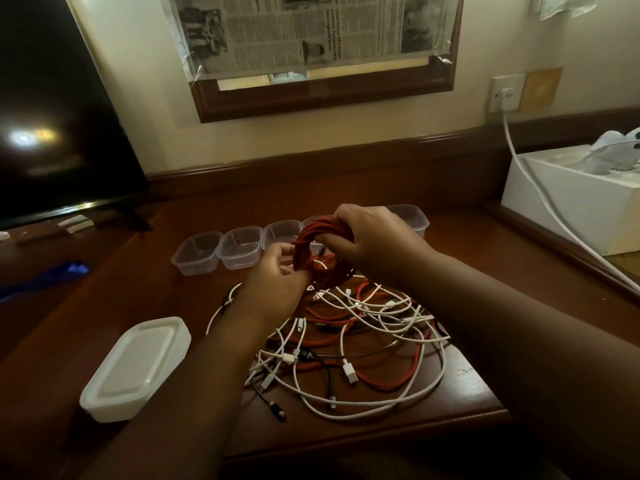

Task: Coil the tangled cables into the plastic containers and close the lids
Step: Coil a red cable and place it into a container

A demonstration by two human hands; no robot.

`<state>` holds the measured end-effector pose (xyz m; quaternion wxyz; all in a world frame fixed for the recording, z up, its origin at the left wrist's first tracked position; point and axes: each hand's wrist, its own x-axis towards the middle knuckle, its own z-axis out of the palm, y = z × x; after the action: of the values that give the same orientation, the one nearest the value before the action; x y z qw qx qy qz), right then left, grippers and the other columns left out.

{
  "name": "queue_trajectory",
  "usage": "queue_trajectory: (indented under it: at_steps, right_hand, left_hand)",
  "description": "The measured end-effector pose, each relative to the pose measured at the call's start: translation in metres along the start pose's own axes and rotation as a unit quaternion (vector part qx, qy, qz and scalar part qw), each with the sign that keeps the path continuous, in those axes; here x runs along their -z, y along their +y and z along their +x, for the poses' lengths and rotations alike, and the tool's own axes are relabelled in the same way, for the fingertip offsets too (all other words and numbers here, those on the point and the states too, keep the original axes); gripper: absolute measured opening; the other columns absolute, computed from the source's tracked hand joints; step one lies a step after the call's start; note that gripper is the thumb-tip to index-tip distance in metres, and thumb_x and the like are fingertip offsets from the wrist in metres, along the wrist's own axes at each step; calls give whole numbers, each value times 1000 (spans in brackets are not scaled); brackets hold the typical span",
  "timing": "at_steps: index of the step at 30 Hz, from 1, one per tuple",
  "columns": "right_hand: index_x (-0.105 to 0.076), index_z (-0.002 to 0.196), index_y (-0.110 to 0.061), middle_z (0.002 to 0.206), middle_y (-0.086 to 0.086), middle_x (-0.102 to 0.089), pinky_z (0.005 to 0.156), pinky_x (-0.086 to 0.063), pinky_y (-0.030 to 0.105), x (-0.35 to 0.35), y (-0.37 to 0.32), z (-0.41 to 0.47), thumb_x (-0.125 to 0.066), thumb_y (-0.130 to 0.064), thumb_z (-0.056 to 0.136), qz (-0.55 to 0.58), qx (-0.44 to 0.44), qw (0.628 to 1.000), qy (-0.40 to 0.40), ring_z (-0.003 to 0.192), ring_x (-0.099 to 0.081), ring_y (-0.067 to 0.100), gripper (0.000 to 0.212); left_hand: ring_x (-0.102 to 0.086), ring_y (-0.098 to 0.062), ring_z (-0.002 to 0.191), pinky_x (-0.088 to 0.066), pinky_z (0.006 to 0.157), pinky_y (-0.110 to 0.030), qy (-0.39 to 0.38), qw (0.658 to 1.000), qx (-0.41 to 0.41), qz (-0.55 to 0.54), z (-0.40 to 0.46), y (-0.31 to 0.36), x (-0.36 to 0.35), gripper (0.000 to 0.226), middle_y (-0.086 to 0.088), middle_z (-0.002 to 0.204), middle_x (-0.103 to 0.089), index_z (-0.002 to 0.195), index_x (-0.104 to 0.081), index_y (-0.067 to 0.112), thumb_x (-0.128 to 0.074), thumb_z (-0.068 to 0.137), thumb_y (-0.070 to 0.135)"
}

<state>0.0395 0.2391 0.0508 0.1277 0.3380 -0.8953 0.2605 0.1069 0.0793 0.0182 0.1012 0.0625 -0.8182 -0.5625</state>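
Both hands hold a coil of red cable (313, 233) above the wooden table. My right hand (367, 239) grips the coil's top from the right. My left hand (277, 282) pinches its lower left part. Below them lies a tangled heap of white, red and black cables (353, 344). Behind the hands a row of several clear plastic containers (239, 251) stands open; the coil and my right hand hide part of the row. A stack of white lids (138, 367) sits at the front left.
A dark TV screen (52, 116) stands at the back left. A white box (568, 202) is at the right, with a white power cord (540, 199) running from the wall socket across it. The table's front edge (363, 441) is close to me.
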Motion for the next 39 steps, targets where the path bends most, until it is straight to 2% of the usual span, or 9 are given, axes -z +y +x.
queue_trajectory:
  at_steps: [5,8,11,14,17,21,30,33,39]
  right_hand:
    - [-55,94,-22,82,-6,-61,54,-42,14,18,19,4,-54,-43,98,92,-88,986,111,67,-61,6,21]
    - [-59,92,-20,82,1,-66,51,-45,17,23,28,8,-52,-44,99,140,-143,971,130,65,-64,9,26]
    - [-63,95,-15,85,11,-70,55,-54,27,19,28,11,-50,-46,99,249,-206,940,112,66,-65,17,34]
    - [-65,104,-10,86,9,-70,65,-55,35,20,22,10,-52,-47,98,391,-290,870,76,72,-66,22,39]
    - [-61,112,-5,88,14,-71,59,-52,35,17,7,3,-58,-41,96,526,-334,780,63,69,-66,24,39]
    - [-61,104,-8,82,13,-71,54,-50,29,0,-17,-12,-51,-38,101,618,-321,715,55,62,-64,18,32]
    - [-53,128,-16,107,9,-70,85,-59,42,-53,-32,-12,-35,-42,105,585,-320,734,132,97,-69,23,39]
    - [-54,126,-15,104,6,-68,80,-56,35,-63,-34,-12,-33,-42,106,557,-328,752,130,94,-67,18,39]
    - [-57,97,-23,92,1,-67,69,-52,28,-64,-37,-17,-39,-40,105,523,-319,787,71,82,-65,11,26]
  left_hand:
    - [-70,-15,63,-58,56,-24,3,967,51,-250,-2,-7,5,24,-9,77,-71,110,-64,2,-45,97,-6]
    - [-53,-9,53,-42,48,-19,-43,944,29,-325,-4,-9,5,25,-5,70,-63,108,-65,3,-41,100,0]
    - [-33,-6,48,-28,47,-18,-22,961,-46,-272,-1,-11,-2,29,2,60,-45,105,-70,7,-42,103,10]
    - [-47,-1,51,-38,50,-13,32,980,-114,-157,-1,-11,-8,26,12,57,-54,101,-72,16,-46,103,15]
    - [-65,-3,76,-50,67,-15,58,982,-174,-43,1,-12,-12,19,3,82,-69,97,-69,25,-54,99,12]
    - [-61,5,83,-45,66,-7,121,968,-220,15,3,-10,-16,18,7,98,-61,92,-65,32,-63,94,14]
    - [-73,-16,92,-58,84,-34,143,967,-16,-210,-3,1,-34,20,4,90,-77,92,-76,26,-61,95,12]
    - [-70,-11,93,-53,79,-26,127,960,16,-248,-16,-1,-41,23,8,88,-76,92,-75,27,-54,98,19]
    - [-73,-22,92,-56,87,-44,129,943,64,-299,-12,-8,-41,17,-2,90,-78,89,-74,22,-62,95,33]
